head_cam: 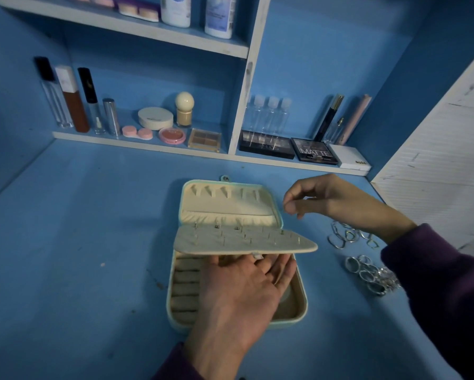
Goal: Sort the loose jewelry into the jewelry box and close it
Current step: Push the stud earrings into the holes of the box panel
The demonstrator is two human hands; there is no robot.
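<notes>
Step in hand: earrings. Jewelry box [301, 297] lies open mid-bench [79, 242]. Our left hand [241, 292], palm up and fingers straight, props the earring flap [244, 239] from below. Our right hand [320, 198] hovers beside the lid with thumb and forefinger pinched; we cannot tell if a stud is between them. Rings [367, 272] and hoops [345, 234] lie loose to the right of the box. Next move, we judge: seat a post in a flap hole, which needs fine aim.

Both bare: left hand [238, 297], right hand [326, 198]. Long dark purple sleeves. The right sleeve [435, 283] is loose and ends at the wrist; the left sleeve [170, 366] likewise.
</notes>
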